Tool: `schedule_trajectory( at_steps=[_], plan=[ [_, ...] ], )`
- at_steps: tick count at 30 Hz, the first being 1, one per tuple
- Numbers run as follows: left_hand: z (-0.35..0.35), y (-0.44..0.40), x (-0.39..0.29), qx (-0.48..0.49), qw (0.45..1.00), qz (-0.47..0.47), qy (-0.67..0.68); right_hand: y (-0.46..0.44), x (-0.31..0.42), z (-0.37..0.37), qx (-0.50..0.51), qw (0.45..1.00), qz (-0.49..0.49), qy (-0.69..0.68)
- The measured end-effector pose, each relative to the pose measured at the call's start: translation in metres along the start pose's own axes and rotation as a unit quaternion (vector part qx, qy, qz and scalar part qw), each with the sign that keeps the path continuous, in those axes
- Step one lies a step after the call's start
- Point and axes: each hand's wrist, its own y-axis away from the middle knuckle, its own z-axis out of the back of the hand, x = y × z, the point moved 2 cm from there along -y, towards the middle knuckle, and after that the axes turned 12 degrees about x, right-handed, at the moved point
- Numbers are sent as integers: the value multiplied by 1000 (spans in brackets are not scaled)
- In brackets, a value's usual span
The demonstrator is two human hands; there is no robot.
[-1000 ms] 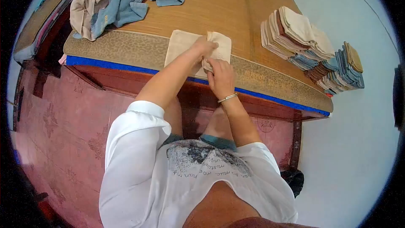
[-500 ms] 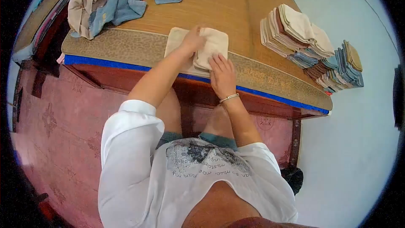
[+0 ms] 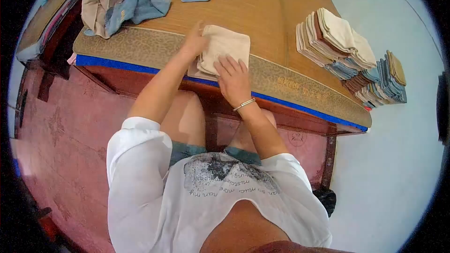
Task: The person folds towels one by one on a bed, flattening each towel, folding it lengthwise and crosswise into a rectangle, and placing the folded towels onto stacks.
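A folded beige cloth [image 3: 228,42] is lying at the view's 12 o'clock on the mat [image 3: 145,47]; the right hand [image 3: 234,78] is resting unclenched, fingers spread, at its 5 o'clock; the left hand [image 3: 194,41] is flanking its 9 o'clock edge, grip impossible to tell.

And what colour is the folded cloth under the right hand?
The folded cloth is pale cream, seen best in the head view.
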Motion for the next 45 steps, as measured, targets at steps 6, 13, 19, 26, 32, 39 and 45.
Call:
schedule_trajectory(
  at_steps=[6,13,19,26,32,39,45],
  plan=[
    [5,10,-3,-37,998,-17,-53,-2,4,-8,27,1000,-8,12],
    [11,25,-24,-49,982,14,-180,-2,8,-9,39,999,-10,20],
    [-2,45,-60,-136,876,-140,-441,-3,18,-8,49,999,-16,8],
    [-34,50,-44,3,848,-189,-496,-5,1,7,87,992,12,-89],
    [-36,51,-46,50,850,-91,-517,-23,-59,-13,86,991,-98,-1],
    [-19,48,-25,-97,885,-164,-426,6,-71,-18,72,956,-280,-51],
    [-15,62,-42,-104,918,-116,-365,13,-54,-15,46,957,-269,-103]
  ],
)
